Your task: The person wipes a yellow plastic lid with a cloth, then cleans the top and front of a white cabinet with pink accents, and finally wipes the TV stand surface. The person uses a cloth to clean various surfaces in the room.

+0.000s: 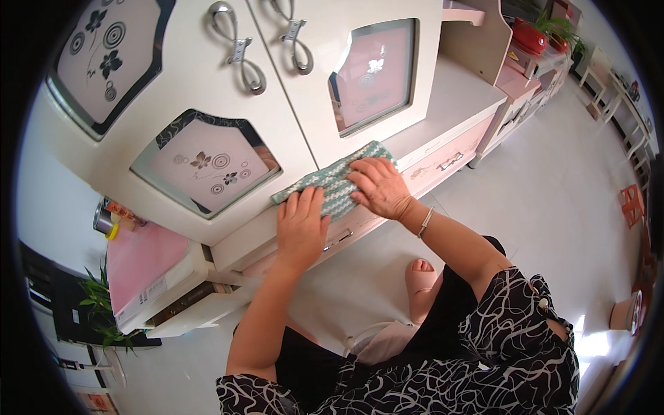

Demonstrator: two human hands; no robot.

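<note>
A green-and-white striped knitted cloth lies spread along the lower edge of the white cabinet doors, over the ledge above a pink drawer. My left hand holds its left part, fingers laid on the fabric and thumb at the near edge. The right part is in my right hand, whose fingers are bent over the cloth. A bracelet circles my right wrist. Parts of the ledge beneath the cloth are hidden. Just below it, a metal drawer handle shows beside my left thumb.
Looped metal door handles stick out above the cloth. At left is a pink-topped cabinet with an open drawer, near a green plant. A drawer unit continues right, towards red plant pots. Pale tiled floor extends rightward.
</note>
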